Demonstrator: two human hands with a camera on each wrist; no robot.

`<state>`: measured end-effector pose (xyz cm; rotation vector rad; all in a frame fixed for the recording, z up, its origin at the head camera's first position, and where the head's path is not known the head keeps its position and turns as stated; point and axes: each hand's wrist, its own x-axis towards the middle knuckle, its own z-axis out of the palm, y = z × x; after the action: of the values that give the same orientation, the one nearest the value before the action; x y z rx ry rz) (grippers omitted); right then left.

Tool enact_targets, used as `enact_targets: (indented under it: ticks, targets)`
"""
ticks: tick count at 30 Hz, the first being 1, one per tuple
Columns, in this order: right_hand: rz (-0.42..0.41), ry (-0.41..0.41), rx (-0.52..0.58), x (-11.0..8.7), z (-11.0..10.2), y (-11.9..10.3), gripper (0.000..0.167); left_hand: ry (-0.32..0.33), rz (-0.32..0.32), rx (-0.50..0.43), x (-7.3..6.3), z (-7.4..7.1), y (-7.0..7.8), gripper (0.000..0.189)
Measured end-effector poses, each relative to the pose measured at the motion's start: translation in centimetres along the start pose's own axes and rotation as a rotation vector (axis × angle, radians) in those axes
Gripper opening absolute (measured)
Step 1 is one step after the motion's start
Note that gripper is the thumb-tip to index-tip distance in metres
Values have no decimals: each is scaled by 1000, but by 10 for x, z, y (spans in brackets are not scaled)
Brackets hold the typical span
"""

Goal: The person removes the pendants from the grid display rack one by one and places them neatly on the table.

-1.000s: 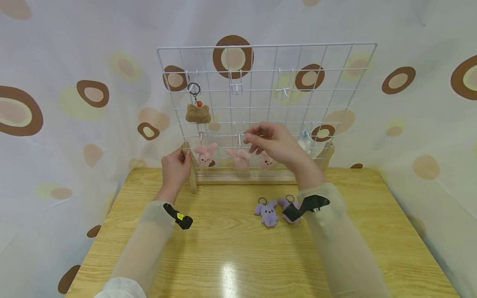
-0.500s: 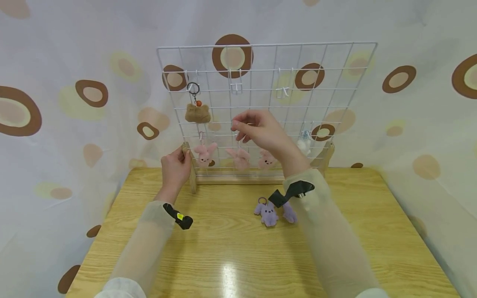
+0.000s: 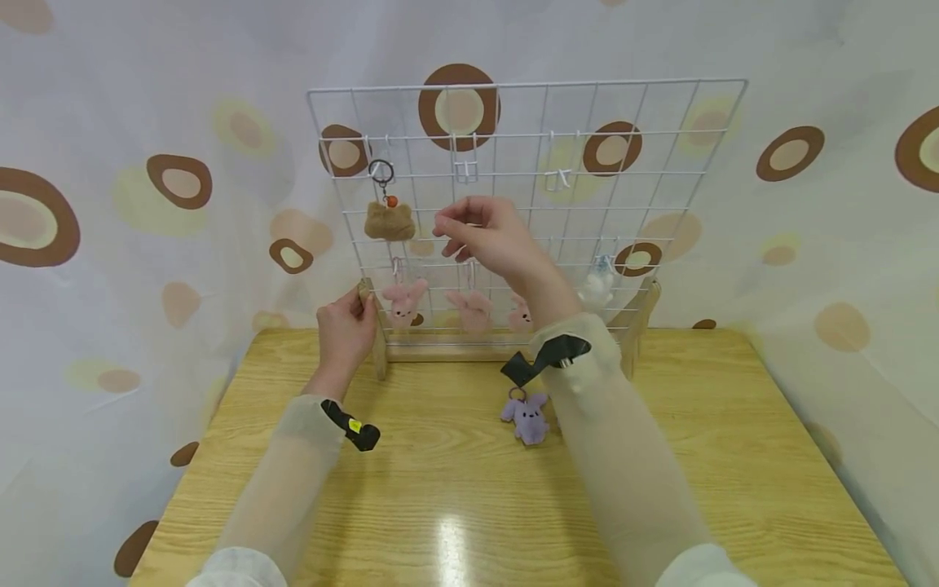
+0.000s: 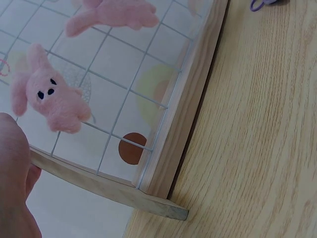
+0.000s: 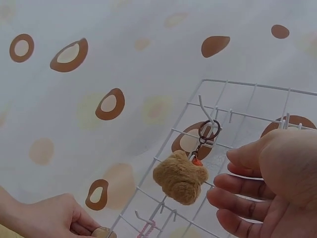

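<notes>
My left hand (image 3: 346, 328) grips the wooden side post (image 4: 114, 191) of a stand bearing a white wire grid (image 3: 524, 84). My right hand (image 3: 487, 236) hovers before the grid, fingers loosely bent and holding nothing. In the right wrist view its fingertips are just right of a brown plush keychain (image 5: 181, 177), which hangs by a dark ring (image 5: 209, 130) from a white hook. Below hang pink plush bunnies: one (image 3: 403, 303) at the left, one (image 3: 471, 310) turned face away in the middle, and one (image 3: 521, 316) partly hidden by my right wrist.
Two bare white hooks, one middle (image 3: 465, 169) and one right (image 3: 557, 178), sit on the upper grid. A white and blue plush (image 3: 597, 285) hangs lower right. On the wooden table (image 3: 440, 473) lies a purple bunny keychain (image 3: 528, 420); another is nearly hidden behind my right sleeve.
My right hand has moved left and up across the grid, from over the lower pink bunnies to near the brown plush keychain. The left hand stays on the post.
</notes>
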<state>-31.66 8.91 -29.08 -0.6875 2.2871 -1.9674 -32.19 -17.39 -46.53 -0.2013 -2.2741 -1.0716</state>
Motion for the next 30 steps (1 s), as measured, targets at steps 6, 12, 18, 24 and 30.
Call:
enact_targets:
  ticks: [6,12,18,24,30]
  targets:
    - [0,15,0,12,10,-7,26,-1,4,-13,1,-1,2,19]
    - [-9,49,11,22,25,-10,23,-1,1,-19,1,-2,3,19]
    - [-39,86,13,29,40,-13,26,6,18,-14,1,-1,2,18]
    - [-83,127,0,34,44,-19,30,-5,-2,-16,0,0,3,22]
    - [-55,108,18,39,48,-22,32,3,4,-10,0,0,1,18]
